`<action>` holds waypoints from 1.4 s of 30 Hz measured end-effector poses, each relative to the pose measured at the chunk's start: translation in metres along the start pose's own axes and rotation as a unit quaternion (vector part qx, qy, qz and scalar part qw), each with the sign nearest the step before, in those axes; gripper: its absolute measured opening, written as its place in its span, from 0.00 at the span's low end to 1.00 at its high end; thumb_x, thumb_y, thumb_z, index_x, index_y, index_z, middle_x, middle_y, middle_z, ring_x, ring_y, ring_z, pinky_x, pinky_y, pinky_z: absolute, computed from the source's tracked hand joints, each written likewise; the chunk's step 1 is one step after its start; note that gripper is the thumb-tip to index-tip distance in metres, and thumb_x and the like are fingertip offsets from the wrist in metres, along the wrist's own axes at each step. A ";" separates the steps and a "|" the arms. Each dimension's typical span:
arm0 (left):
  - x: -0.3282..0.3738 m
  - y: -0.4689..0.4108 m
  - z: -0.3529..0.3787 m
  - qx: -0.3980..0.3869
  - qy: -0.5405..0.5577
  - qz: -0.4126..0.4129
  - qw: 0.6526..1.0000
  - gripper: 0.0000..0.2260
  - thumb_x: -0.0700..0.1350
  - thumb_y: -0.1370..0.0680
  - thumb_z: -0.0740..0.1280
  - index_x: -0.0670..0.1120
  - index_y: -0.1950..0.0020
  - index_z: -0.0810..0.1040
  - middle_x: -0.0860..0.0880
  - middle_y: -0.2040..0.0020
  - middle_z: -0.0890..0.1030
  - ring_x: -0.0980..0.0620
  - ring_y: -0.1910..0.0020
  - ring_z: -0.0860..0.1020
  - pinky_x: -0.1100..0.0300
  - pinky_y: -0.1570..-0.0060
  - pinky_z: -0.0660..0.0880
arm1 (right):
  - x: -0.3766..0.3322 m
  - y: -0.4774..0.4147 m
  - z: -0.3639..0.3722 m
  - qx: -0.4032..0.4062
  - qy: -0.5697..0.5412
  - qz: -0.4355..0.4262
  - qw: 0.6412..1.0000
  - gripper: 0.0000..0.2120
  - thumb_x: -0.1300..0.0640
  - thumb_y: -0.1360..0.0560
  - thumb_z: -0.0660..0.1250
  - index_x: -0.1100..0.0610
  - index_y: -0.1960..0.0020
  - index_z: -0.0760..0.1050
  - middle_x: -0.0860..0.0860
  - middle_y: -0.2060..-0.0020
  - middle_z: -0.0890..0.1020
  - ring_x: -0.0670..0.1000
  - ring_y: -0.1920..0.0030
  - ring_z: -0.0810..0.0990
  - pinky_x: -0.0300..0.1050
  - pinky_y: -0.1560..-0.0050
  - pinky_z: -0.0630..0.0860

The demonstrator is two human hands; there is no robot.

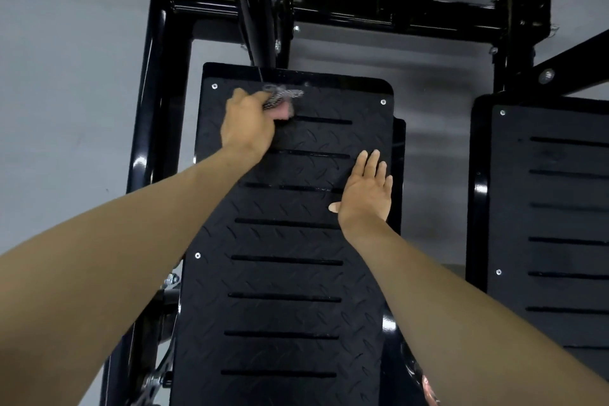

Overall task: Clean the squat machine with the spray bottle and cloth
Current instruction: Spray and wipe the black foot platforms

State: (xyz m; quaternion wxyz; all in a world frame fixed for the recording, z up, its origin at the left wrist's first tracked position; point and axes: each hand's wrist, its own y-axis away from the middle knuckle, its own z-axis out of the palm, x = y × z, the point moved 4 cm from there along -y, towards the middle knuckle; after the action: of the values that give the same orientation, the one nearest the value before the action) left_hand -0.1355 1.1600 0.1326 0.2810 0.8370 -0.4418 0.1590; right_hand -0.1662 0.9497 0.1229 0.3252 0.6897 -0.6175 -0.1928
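A black diamond-plate footplate (286, 241) of the squat machine fills the middle of the view, with several slots across it. My left hand (248, 123) is closed on a patterned grey cloth (283, 94) and presses it against the plate's upper left corner; the cloth looks blurred. My right hand (367, 193) lies flat and open on the plate's right side, fingers together, holding nothing. No spray bottle is in view.
A second footplate (553, 224) stands to the right. The machine's black steel frame (164, 82) runs along the left side and across the top (362, 10). Grey floor (66, 76) lies beyond on the left.
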 end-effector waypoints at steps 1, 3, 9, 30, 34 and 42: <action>0.022 0.000 0.010 -0.011 -0.013 0.050 0.999 0.20 0.34 0.22 0.57 0.45 0.32 0.74 0.40 0.43 0.71 0.40 0.42 0.70 0.46 0.44 0.73 | 0.000 -0.001 0.000 -0.001 -0.003 0.001 1.000 0.53 0.45 0.26 0.69 0.63 0.25 0.30 0.61 0.25 0.35 0.60 0.23 0.41 0.53 0.24 0.45; 0.067 0.002 0.025 -0.031 -0.044 0.147 0.988 0.23 0.31 0.24 0.57 0.45 0.30 0.71 0.41 0.43 0.69 0.42 0.41 0.67 0.47 0.46 0.73 | 0.000 -0.002 0.000 -0.007 -0.022 -0.001 1.000 0.53 0.47 0.26 0.70 0.63 0.25 0.30 0.60 0.25 0.35 0.60 0.24 0.40 0.54 0.24 0.45; 0.163 0.000 0.074 -0.107 -0.215 0.301 0.923 0.24 0.37 0.22 0.63 0.44 0.27 0.64 0.42 0.33 0.63 0.43 0.34 0.63 0.51 0.42 0.70 | 0.000 -0.005 0.005 -0.007 -0.099 -0.006 0.995 0.54 0.54 0.27 0.72 0.62 0.25 0.30 0.58 0.25 0.33 0.59 0.24 0.38 0.51 0.25 0.55; -0.003 -0.042 -0.011 -0.013 -0.347 0.152 0.925 0.33 0.32 0.28 0.66 0.43 0.25 0.59 0.40 0.34 0.65 0.36 0.37 0.64 0.45 0.47 0.70 | -0.002 -0.003 0.001 0.000 -0.063 0.008 0.998 0.53 0.52 0.27 0.71 0.63 0.25 0.31 0.59 0.25 0.34 0.59 0.24 0.39 0.51 0.26 0.60; -0.026 -0.046 -0.025 0.020 -0.304 0.076 0.949 0.29 0.30 0.29 0.66 0.43 0.29 0.65 0.39 0.35 0.66 0.36 0.38 0.65 0.47 0.51 0.71 | -0.003 -0.004 0.002 -0.001 -0.055 0.010 0.998 0.53 0.51 0.27 0.71 0.63 0.25 0.31 0.59 0.25 0.34 0.59 0.24 0.39 0.51 0.27 0.61; -0.033 -0.047 -0.031 0.073 -0.162 -0.045 0.983 0.24 0.29 0.25 0.59 0.47 0.31 0.70 0.41 0.36 0.69 0.38 0.38 0.65 0.52 0.55 0.74 | -0.003 -0.006 0.003 0.008 -0.038 0.013 0.999 0.54 0.49 0.28 0.71 0.62 0.25 0.31 0.59 0.24 0.35 0.59 0.23 0.40 0.50 0.29 0.65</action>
State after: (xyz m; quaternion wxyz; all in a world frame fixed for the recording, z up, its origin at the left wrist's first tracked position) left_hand -0.1154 1.2214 0.1247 0.1506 0.8888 -0.4310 0.0403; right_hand -0.1643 0.9520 0.1163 0.2985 0.6761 -0.6401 -0.2101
